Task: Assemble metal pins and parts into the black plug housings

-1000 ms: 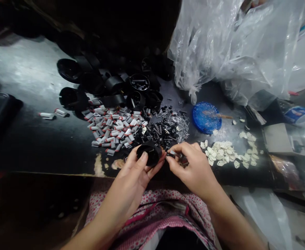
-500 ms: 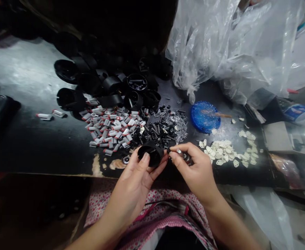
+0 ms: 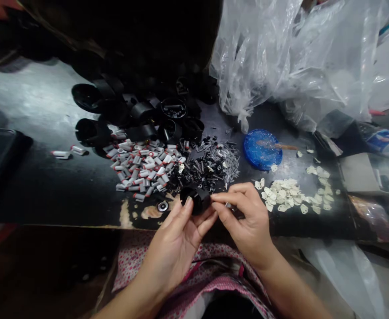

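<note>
Cupped in the left hand (image 3: 181,226), thumb near the rim: a black round housing (image 3: 197,201), over the front part of the counter (image 3: 64,190), open mouth turned leftward. Drawn narrow at the housing's right side, fingertips close together: the right hand (image 3: 249,217), with a small metallic piece (image 3: 228,205) showing between the curled fingers, mostly hidden. Impossible to tell anything finer at the fingertips.

Chief risk, by judgement: dropping a small part — through a slip of that pinch, or through a roll of the smooth housing in so light a cradle. Probably hard to find again among the dark springs (image 3: 199,167) or the grey slivers (image 3: 233,164), both near. Also possible: a knock from the left hand against the ring (image 3: 163,206) just beside it, perhaps far enough to go over the edge. Easily scattered, too, by a sideways swing of the right hand: the pale tabs (image 3: 285,196). Slippery fingers likely from any contact with the greasy-looking blue lid (image 3: 262,159) beyond.
</note>
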The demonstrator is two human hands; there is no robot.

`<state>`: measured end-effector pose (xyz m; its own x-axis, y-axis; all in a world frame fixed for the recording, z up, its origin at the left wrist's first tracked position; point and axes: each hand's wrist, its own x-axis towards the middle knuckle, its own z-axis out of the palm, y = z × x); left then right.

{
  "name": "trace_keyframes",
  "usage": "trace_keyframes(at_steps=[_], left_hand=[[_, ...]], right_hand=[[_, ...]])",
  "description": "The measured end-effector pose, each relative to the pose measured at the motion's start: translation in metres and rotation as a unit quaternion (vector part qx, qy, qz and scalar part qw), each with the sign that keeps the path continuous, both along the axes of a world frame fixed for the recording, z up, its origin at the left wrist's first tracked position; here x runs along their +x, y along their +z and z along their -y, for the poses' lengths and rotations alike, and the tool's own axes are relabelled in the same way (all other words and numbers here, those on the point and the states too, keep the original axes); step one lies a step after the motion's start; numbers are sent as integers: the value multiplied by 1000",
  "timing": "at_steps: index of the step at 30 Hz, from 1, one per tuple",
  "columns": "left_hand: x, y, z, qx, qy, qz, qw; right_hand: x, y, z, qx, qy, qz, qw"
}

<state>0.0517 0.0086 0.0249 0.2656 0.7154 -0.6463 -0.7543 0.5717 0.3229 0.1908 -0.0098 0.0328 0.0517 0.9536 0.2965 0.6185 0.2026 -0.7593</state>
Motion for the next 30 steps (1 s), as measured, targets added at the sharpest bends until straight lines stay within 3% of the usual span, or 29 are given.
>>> trace_keyframes(at_steps=[4, 15, 18, 21, 23, 25, 27, 30], left_hand=[[0, -5, 4, 46, 16, -14, 999], [-17, -16, 10, 105, -105, -127, 981], [-24, -18, 7, 132, -143, -121, 973], [-33, -25, 1, 177, -217, -96, 955], [-38, -29, -3, 196, -256, -91, 942], [-39, -31, -5, 192, -258, -99, 942], [-37, -30, -6, 172, -239, -102, 950], [-32, -27, -5, 153, -211, -91, 961]], right_hand=[[-5, -2, -1, 48, -26, 30, 998], [-4, 16, -2, 12, 49, -49, 998], [0, 21, -3, -65, 78, -123, 987], [5, 29, -5, -209, 98, -224, 947], [7, 32, -6, -258, 94, -239, 931], [7, 32, -4, -219, 79, -193, 953], [5, 30, -1, -120, 68, -108, 984], [2, 29, 2, -2, 76, 35, 996]])
